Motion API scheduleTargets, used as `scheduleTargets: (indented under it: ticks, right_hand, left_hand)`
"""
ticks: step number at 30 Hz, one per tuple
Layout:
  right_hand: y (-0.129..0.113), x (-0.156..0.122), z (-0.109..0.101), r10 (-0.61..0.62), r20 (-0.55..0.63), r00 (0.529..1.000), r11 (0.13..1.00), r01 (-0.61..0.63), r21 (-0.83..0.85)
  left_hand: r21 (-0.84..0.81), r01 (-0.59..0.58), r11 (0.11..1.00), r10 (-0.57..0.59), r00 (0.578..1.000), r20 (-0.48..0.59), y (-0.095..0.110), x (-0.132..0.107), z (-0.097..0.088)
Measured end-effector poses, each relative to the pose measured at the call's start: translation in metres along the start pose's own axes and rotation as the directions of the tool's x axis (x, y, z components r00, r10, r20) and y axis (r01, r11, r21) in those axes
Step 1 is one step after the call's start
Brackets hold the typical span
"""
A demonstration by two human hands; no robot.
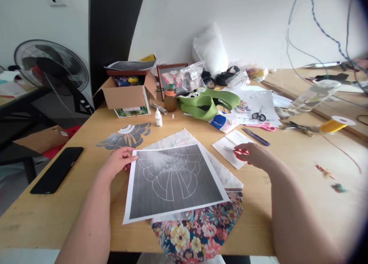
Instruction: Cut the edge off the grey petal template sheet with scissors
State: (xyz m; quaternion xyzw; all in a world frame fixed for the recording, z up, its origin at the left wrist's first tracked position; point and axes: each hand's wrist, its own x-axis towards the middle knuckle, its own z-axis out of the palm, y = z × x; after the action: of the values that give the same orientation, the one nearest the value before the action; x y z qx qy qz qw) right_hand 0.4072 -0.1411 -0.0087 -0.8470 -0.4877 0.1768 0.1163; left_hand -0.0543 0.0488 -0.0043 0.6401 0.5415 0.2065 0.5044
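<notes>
My left hand rests on the table and pinches the upper left corner of a grey printed sheet with a white fan-shaped line drawing. The sheet lies on a piece of floral fabric that hangs over the table's near edge. My right hand is to the right of the sheet, fingers closed round the red handles of small scissors lying on a white paper slip.
A black phone lies at the left. A cut grey paper shape, a small white bottle, a cardboard box, a jar, a green strap, pink scissors, a purple pen and yellow thread lie beyond. A fan stands left.
</notes>
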Motion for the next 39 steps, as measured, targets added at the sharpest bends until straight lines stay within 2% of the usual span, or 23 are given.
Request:
scheduleTargets:
  ticks: [5, 10, 13, 17, 20, 21, 23, 25, 27, 29, 30, 31, 34, 36, 39]
  right_hand:
    - [0.006, 0.003, 0.006, -0.122, -0.005, 0.993, 0.977, 0.119, -0.176]
    - [0.009, 0.000, 0.005, -0.072, 0.049, 0.996, 0.971, 0.081, -0.224]
    - [0.002, -0.004, -0.001, -0.089, -0.021, 0.996, 0.967, 0.081, -0.240]
    - [-0.019, -0.013, -0.009, -0.127, -0.154, 0.980, 0.984, 0.105, -0.146]
    - [-0.038, -0.025, -0.015, -0.150, -0.180, 0.972, 0.989, 0.149, -0.014]
    - [-0.044, -0.031, -0.017, -0.177, -0.156, 0.972, 0.982, 0.185, 0.044]
    - [-0.058, -0.046, -0.023, -0.288, -0.032, 0.957, 0.937, 0.288, 0.195]
    - [-0.075, -0.063, -0.029, -0.450, 0.141, 0.882, 0.864, 0.390, 0.319]
    - [-0.093, -0.082, -0.030, -0.550, 0.295, 0.781, 0.828, 0.466, 0.311]
    - [-0.112, -0.098, -0.022, -0.637, 0.386, 0.667, 0.770, 0.563, 0.299]
    - [-0.120, -0.105, -0.015, -0.664, 0.390, 0.638, 0.746, 0.605, 0.279]
    - [-0.127, -0.111, -0.005, -0.671, 0.373, 0.641, 0.736, 0.633, 0.239]
    - [-0.141, -0.124, 0.029, -0.618, 0.282, 0.734, 0.763, 0.646, -0.008]
    - [-0.145, -0.130, 0.049, -0.625, 0.248, 0.740, 0.731, 0.666, -0.146]
    - [-0.148, -0.136, 0.067, -0.671, 0.170, 0.722, 0.682, 0.691, -0.240]
  left_hand:
    - [0.011, 0.022, 1.000, -0.022, 1.000, -0.008, 0.003, 0.000, 0.006]
    - [-0.099, 0.024, 0.995, -0.028, 0.999, -0.046, 0.003, 0.001, 0.012]
    - [-0.165, 0.020, 0.986, -0.031, 0.998, -0.060, 0.001, 0.003, 0.015]
    - [-0.219, 0.005, 0.976, -0.025, 0.996, -0.091, -0.004, 0.007, 0.020]
    - [-0.246, 0.010, 0.969, -0.039, 0.993, -0.115, -0.007, 0.011, 0.024]
    - [-0.251, 0.013, 0.968, -0.046, 0.991, -0.126, -0.008, 0.013, 0.026]
    - [-0.257, 0.017, 0.966, -0.058, 0.986, -0.153, -0.010, 0.015, 0.028]
    - [-0.260, 0.018, 0.966, -0.068, 0.980, -0.186, -0.011, 0.016, 0.031]
    - [-0.256, 0.015, 0.967, -0.073, 0.972, -0.221, -0.011, 0.017, 0.033]
    - [-0.243, 0.004, 0.970, -0.068, 0.964, -0.257, -0.010, 0.018, 0.035]
    - [-0.233, -0.004, 0.973, -0.061, 0.960, -0.272, -0.010, 0.018, 0.036]
    - [-0.219, -0.013, 0.976, -0.051, 0.957, -0.284, -0.010, 0.018, 0.037]
    - [-0.152, -0.042, 0.987, -0.006, 0.953, -0.302, -0.011, 0.019, 0.038]
    - [-0.078, -0.062, 0.995, 0.035, 0.950, -0.309, -0.013, 0.020, 0.038]
    - [0.085, -0.101, 0.991, 0.124, 0.938, -0.324, -0.013, 0.019, 0.035]
